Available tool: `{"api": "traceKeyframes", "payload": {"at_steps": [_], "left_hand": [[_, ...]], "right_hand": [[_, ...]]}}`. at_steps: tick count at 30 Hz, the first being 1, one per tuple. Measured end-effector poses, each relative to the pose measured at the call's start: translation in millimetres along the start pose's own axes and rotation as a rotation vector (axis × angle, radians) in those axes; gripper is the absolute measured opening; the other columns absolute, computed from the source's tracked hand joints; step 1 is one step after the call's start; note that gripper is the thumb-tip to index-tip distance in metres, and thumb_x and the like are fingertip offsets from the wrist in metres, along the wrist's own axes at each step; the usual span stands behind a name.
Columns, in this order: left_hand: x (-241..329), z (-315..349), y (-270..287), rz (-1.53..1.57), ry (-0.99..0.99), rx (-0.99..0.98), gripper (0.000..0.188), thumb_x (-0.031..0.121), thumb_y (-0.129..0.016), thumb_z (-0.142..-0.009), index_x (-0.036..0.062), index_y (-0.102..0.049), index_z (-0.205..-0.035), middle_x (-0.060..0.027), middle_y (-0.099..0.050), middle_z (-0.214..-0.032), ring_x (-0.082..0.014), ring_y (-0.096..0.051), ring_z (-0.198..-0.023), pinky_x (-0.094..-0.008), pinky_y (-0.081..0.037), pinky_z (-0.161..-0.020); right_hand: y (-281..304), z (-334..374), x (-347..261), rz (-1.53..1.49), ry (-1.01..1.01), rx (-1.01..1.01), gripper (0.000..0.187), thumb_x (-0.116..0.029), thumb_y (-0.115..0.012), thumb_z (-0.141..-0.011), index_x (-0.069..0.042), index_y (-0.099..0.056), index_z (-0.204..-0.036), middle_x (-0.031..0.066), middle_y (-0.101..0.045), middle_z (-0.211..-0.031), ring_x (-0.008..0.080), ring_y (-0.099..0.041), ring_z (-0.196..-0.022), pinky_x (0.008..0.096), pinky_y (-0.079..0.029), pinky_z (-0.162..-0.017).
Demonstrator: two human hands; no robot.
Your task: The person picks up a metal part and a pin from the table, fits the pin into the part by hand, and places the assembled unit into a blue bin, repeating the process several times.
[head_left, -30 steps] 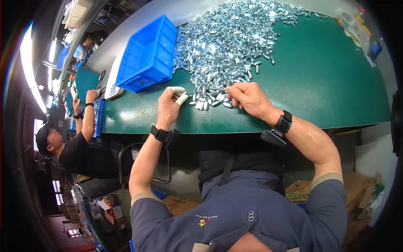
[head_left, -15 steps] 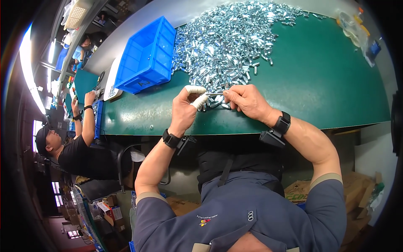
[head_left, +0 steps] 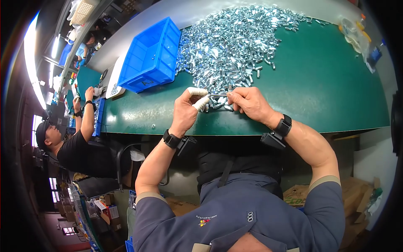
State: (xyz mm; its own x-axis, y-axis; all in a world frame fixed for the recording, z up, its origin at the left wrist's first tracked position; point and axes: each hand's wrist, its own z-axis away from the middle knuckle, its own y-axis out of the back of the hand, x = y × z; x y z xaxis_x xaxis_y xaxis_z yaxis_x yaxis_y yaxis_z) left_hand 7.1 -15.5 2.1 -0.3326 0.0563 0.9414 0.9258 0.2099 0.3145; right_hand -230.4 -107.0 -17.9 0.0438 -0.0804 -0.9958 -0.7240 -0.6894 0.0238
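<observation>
My left hand (head_left: 183,112), with white wrapping on its thumb and forefinger, is closed in a pinch at the near edge of the metal pile. Whatever lies between those fingertips is too small and covered to name. From them a thin metal rod (head_left: 218,95) runs across to my right hand (head_left: 251,103), whose thumb and forefinger grip its other end. Small shiny metal pieces (head_left: 228,54), short and block-like, are heaped on the green tabletop (head_left: 319,84) just beyond both hands. A few loose ones lie below the rod.
Left of the heap stands a blue plastic bin (head_left: 145,82). Plastic bags (head_left: 357,35) lie at the far right. The table's near edge (head_left: 252,133) runs under my wrists. At the left, a co-worker (head_left: 79,151) in black sits at the same bench beside another blue bin (head_left: 99,115).
The view has shifted slightly, so the bin and heap appear a little farther right. Both hands keep their pinch, and the rod still spans them.
</observation>
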Motion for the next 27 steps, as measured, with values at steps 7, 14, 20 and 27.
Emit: {"api": "traceKeyframes", "payload": {"at_steps": [7,14,20,27], "left_hand": [[0,-2,-7,-0.007,-0.032,-0.107,0.017,0.001,-0.076,-0.095,0.0024,-0.070,-0.111,-0.0028,-0.073,-0.105,-0.0107,-0.069,-0.094,-0.0271,-0.056,-0.082],[-1,-2,-19,0.096,-0.010,-0.171,0.016,0.002,-0.076,-0.095,0.0023,-0.070,-0.110,-0.0023,-0.073,-0.103,-0.0106,-0.069,-0.095,-0.0269,-0.056,-0.081],[18,-6,-15,-0.124,-0.138,-0.146,0.014,0.003,-0.078,-0.091,0.0023,-0.073,-0.104,-0.0033,-0.073,-0.101,-0.0111,-0.069,-0.092,-0.0279,-0.056,-0.082],[34,-90,113,-0.640,-0.333,0.408,0.018,0.010,-0.079,-0.091,0.0041,-0.075,-0.107,-0.0070,-0.074,-0.101,-0.0152,-0.070,-0.090,-0.0294,-0.056,-0.080]], "right_hand": [[0,0,5,0.005,-0.017,-0.041,0.042,-0.034,-0.060,-0.108,-0.002,-0.073,-0.085,0.0001,-0.063,-0.063,0.0060,-0.053,-0.054,0.0248,-0.042,-0.050],[0,0,5,0.011,-0.094,-0.064,0.046,-0.038,-0.059,-0.108,-0.002,-0.073,-0.082,0.0004,-0.062,-0.062,0.0057,-0.053,-0.053,0.0250,-0.042,-0.050],[-2,1,8,0.032,0.022,0.025,0.049,-0.040,-0.057,-0.109,-0.003,-0.072,-0.081,0.0000,-0.062,-0.062,0.0054,-0.053,-0.055,0.0239,-0.042,-0.051],[3,-4,10,-0.086,-0.033,0.188,0.048,-0.040,-0.058,-0.109,-0.001,-0.071,-0.085,-0.0006,-0.062,-0.066,0.0047,-0.052,-0.057,0.0214,-0.042,-0.053]]}}
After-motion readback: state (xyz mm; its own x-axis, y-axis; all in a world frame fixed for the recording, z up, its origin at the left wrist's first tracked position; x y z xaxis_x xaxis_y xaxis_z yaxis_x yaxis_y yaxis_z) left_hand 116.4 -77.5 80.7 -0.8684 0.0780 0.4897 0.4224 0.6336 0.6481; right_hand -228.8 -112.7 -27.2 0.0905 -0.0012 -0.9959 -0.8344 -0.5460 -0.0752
